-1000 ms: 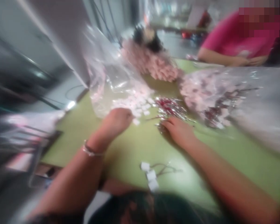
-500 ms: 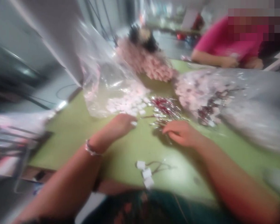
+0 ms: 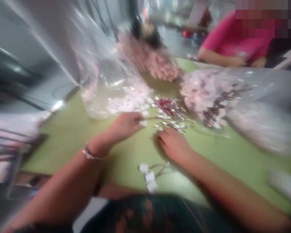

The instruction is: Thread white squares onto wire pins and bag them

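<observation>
A small white square piece [image 3: 143, 123] sits pinched at the fingertips of the left hand [image 3: 124, 124], just near of a loose heap of the same small white square pieces [image 3: 128, 103] that spills from the mouth of a clear plastic bag [image 3: 104, 81] on the far left of the green desk [image 3: 70, 132]. The left hand's fingers are closed on the piece, and a thin silver bracelet [image 3: 89, 154] circles that wrist. The right hand [image 3: 173, 144] lies knuckles-up on the desk just right of the left hand, its fingers curled at the near edge of a scatter of shiny silver and dark red wire bits [image 3: 171, 113]; the blur hides whether those fingers grip anything.

Near the person's body, between the two forearms, three small white squares joined by thin dark wires [image 3: 149, 176] lie on the desk, apart from both hands.

On the far side stands a mound of pale pink pieces [image 3: 155, 63]. To the right, a second clear plastic bag holding pinkish-white and dark red pieces [image 3: 215, 97] lies on its side and stretches toward the right edge. Beyond it, on the far right, another person in a pink shirt [image 3: 228, 38] rests an arm on the desk.
</observation>
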Available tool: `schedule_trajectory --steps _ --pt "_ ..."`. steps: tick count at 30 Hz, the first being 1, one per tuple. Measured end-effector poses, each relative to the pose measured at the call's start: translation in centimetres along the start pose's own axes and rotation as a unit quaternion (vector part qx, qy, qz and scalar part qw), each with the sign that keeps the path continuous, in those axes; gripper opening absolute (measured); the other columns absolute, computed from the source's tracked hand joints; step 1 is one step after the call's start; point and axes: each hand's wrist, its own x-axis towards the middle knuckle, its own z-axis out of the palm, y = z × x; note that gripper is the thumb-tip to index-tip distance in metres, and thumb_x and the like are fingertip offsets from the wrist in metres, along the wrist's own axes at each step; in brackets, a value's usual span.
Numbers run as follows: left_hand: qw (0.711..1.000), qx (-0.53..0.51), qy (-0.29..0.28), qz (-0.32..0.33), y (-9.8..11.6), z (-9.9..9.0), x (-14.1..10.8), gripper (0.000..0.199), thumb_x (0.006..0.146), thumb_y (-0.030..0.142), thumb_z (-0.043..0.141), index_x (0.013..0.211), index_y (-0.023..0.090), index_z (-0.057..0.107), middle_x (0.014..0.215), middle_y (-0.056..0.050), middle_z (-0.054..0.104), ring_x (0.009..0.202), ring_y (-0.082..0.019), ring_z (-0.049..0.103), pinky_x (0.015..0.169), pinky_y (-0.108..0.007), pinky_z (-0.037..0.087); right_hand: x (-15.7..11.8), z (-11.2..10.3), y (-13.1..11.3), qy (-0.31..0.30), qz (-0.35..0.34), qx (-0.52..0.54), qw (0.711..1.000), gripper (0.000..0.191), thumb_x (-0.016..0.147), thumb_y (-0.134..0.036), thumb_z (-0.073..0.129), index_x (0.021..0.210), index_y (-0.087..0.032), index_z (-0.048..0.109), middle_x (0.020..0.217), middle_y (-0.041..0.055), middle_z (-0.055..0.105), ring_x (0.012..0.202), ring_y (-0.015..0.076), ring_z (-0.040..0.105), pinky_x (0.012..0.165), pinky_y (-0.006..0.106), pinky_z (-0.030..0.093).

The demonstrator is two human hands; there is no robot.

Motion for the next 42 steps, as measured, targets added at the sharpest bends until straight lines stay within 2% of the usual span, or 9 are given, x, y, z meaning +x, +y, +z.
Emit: schedule_trajectory --steps 6,11,19,26,29,35,37,40,42 --pt "0.963 -0.249 -0.072 -0.073 0.5 2.3 0.1 0.030 0.073 0.035 0.069 0.096 0.015 0.067 0.069 -0.002 0.064 0.060 -0.012 0.056 0.060 -0.028 0.047 -0.1 -0.7 1.1 0.025 0.119 0.119 0.985 0.016 0.092 -0.024 0.045 0.085 -0.018 0.059 0.077 0.0052 0.065 0.066 0.0173 0.055 0.059 0.029 0.036" --pt "0.923 -0.365 -0.091 -0.081 0.2 3.3 0.4 0.034 0.070 0.032 0.073 0.099 0.014 0.067 0.071 -0.002 0.064 0.059 -0.009 0.054 0.058 -0.025 0.045 -0.4 -0.9 1.5 0.090 0.086 0.225 0.966 0.015 0.090 -0.026 0.047 0.082 -0.022 0.059 0.074 0.0010 0.067 0.064 0.0151 0.057 0.059 0.027 0.036" --pt "0.909 -0.381 -0.160 -0.062 -0.3 2.8 0.2 0.033 0.072 0.036 0.074 0.098 0.017 0.069 0.066 0.000 0.063 0.055 -0.008 0.053 0.052 -0.022 0.042 -0.6 -0.7 1.8 0.107 0.037 0.179 0.977 0.018 0.091 -0.027 0.049 0.083 -0.021 0.064 0.076 0.0009 0.068 0.066 0.0140 0.056 0.062 0.026 0.036" --pt "0.932 -0.316 -0.172 -0.048 -0.3 3.6 0.1 0.032 0.073 0.034 0.073 0.098 0.015 0.068 0.065 -0.001 0.066 0.055 -0.010 0.059 0.055 -0.025 0.049 -0.8 0.3 1.4 0.142 -0.044 0.025 0.989 0.031 0.095 -0.025 0.038 0.078 -0.017 0.063 0.072 0.0071 0.064 0.066 0.0175 0.051 0.058 0.029 0.029" --pt "0.929 -0.315 -0.186 -0.049 -0.2 4.3 0.0 0.033 0.073 0.037 0.073 0.097 0.015 0.068 0.063 -0.002 0.066 0.056 -0.012 0.061 0.056 -0.027 0.051 -0.7 0.9 1.3 0.150 -0.071 0.031 0.986 0.032 0.095 -0.023 0.036 0.076 -0.017 0.061 0.070 0.0070 0.062 0.066 0.0170 0.049 0.058 0.028 0.029" --pt "0.943 -0.250 -0.222 0.002 0.8 3.3 -0.2 0.024 0.075 0.033 0.068 0.092 0.016 0.069 0.069 -0.002 0.068 0.063 -0.013 0.063 0.061 -0.027 0.051 -0.5 0.7 1.5 0.069 -0.059 0.102 0.991 0.022 0.091 -0.021 0.043 0.075 -0.017 0.058 0.066 0.0042 0.060 0.061 0.0141 0.048 0.057 0.026 0.029" --pt "0.964 -0.183 -0.189 0.048 0.9 2.2 0.0 0.024 0.073 0.034 0.069 0.092 0.019 0.070 0.083 -0.004 0.070 0.073 -0.014 0.063 0.068 -0.028 0.051 -0.6 0.5 1.3 0.034 -0.045 0.112 0.992 0.021 0.090 -0.022 0.046 0.073 -0.017 0.058 0.065 0.0031 0.060 0.058 0.0130 0.047 0.056 0.026 0.028" --pt "0.997 -0.056 -0.007 0.060 0.3 1.5 0.6 0.030 0.084 0.037 0.059 0.106 0.018 0.068 0.110 -0.010 0.067 0.096 -0.020 0.061 0.088 -0.036 0.048 -0.9 0.2 0.8 -0.001 -0.072 0.151 0.986 0.022 0.088 -0.023 0.049 0.069 -0.019 0.059 0.064 0.0007 0.060 0.057 0.0117 0.046 0.057 0.026 0.030" --pt "0.993 0.048 0.078 0.072 -0.6 2.0 1.3 0.037 0.093 0.031 0.044 0.122 0.014 0.061 0.127 -0.015 0.059 0.117 -0.025 0.052 0.103 -0.043 0.038 -0.9 -0.1 0.9 -0.002 -0.109 0.178 0.978 0.025 0.088 -0.024 0.049 0.065 -0.019 0.058 0.064 -0.0001 0.059 0.059 0.0118 0.048 0.059 0.026 0.033"
